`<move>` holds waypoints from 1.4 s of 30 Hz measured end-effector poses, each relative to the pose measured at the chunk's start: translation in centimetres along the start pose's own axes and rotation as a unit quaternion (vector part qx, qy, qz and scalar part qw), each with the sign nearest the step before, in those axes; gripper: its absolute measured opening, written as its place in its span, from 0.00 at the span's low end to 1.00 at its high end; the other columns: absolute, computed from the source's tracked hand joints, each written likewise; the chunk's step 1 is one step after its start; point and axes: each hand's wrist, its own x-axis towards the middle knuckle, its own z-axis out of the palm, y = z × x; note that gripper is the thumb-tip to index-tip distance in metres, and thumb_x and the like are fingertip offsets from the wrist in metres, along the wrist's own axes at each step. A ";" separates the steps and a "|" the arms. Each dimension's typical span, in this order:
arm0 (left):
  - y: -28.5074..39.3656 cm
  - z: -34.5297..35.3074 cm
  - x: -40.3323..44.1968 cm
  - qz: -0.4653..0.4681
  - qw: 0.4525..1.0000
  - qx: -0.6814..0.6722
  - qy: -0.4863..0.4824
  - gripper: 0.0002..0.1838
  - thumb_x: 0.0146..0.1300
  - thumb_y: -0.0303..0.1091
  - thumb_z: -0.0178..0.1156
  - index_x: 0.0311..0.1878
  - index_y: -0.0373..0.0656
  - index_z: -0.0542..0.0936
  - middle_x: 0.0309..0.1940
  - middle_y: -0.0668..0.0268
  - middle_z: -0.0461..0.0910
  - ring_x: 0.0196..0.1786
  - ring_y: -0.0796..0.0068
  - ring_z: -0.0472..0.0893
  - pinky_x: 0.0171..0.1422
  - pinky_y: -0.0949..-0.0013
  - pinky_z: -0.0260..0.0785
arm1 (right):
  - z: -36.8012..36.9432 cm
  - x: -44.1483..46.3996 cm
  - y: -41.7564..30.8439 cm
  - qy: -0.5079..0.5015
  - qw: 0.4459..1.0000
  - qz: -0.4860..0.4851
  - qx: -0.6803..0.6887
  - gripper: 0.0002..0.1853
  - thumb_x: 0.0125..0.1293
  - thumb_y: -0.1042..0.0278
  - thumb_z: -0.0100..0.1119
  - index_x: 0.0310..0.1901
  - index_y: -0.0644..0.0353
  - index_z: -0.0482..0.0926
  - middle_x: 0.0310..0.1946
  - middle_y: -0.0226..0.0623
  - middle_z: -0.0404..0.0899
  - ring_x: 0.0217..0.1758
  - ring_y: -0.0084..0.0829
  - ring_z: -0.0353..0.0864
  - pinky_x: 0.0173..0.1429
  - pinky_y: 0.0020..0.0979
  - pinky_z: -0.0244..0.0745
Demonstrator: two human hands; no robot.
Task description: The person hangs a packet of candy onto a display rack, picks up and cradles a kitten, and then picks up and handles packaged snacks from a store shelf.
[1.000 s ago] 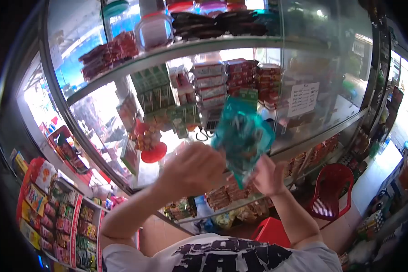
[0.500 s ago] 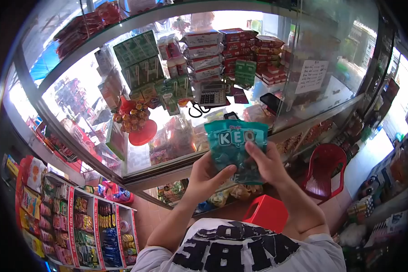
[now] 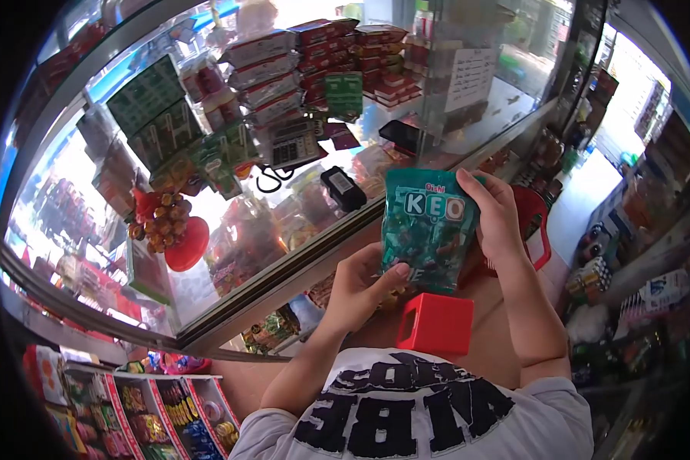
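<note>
A teal bag of candy (image 3: 425, 234) printed "Oishi KEO" is held upright in front of me, its front facing up toward the camera. My left hand (image 3: 360, 287) grips the bag's lower left corner, thumb across the front and fingers behind it. With my right hand (image 3: 492, 207) I pinch the upper right edge, thumb at the top corner. Behind the bag is the edge of a glass counter, where a black device with a white label (image 3: 343, 188) lies on the glass.
On the counter stand a calculator (image 3: 293, 143), a black phone (image 3: 399, 136), stacked packets (image 3: 264, 77) and a lollipop stand with a red base (image 3: 188, 245). A red stool (image 3: 437, 323) is just below the bag. A snack rack (image 3: 153, 410) stands at lower left, a red chair (image 3: 540, 230) at right.
The view has swung right, and the bag now sits further right in it. My right hand has shifted from the bag's front to its upper right edge, uncovering the print.
</note>
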 end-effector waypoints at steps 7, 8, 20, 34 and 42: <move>-1.5 0.5 0.7 0.009 0.998 -0.013 -0.067 0.16 0.71 0.31 0.68 0.57 0.32 0.81 0.48 0.63 0.86 0.51 0.77 0.83 0.60 0.70 0.74 | -1.6 -2.1 -2.6 -0.014 0.953 -0.172 -0.247 0.11 0.69 0.67 0.70 0.41 0.68 0.88 0.33 0.30 0.88 0.35 0.16 0.83 0.44 0.21 0.76; -1.4 0.7 0.8 -0.003 0.996 -0.020 -0.087 0.16 0.71 0.30 0.68 0.57 0.32 0.81 0.48 0.63 0.87 0.52 0.77 0.83 0.61 0.70 0.73 | -1.9 -2.5 -2.8 -0.002 0.952 -0.173 -0.252 0.11 0.69 0.67 0.70 0.41 0.68 0.88 0.33 0.30 0.88 0.35 0.16 0.83 0.44 0.21 0.76; -12.0 5.0 4.4 -0.129 0.964 -0.108 -0.205 0.14 0.68 0.23 0.68 0.55 0.34 0.84 0.47 0.66 0.87 0.49 0.78 0.84 0.59 0.71 0.75 | -6.3 -12.5 -6.0 0.160 0.960 0.001 -0.228 0.10 0.68 0.66 0.71 0.38 0.66 0.89 0.31 0.30 0.88 0.35 0.15 0.82 0.41 0.23 0.74; -22.6 22.1 0.3 -0.313 0.858 -0.262 -0.313 0.08 0.71 0.31 0.66 0.34 0.49 0.78 0.36 0.71 0.84 0.43 0.76 0.85 0.50 0.62 0.85 | -14.8 -34.6 -9.7 0.469 0.868 -0.004 -0.164 0.08 0.70 0.66 0.71 0.39 0.63 0.88 0.32 0.28 0.88 0.33 0.14 0.84 0.37 0.20 0.77; -25.3 37.9 -6.7 -0.386 0.707 -0.238 -0.543 0.09 0.71 0.30 0.66 0.34 0.47 0.77 0.44 0.68 0.83 0.48 0.71 0.87 0.47 0.63 0.87 | -16.5 -51.7 -16.4 0.605 0.770 -0.037 -0.199 0.07 0.68 0.67 0.73 0.38 0.63 0.88 0.32 0.29 0.88 0.34 0.15 0.84 0.39 0.19 0.77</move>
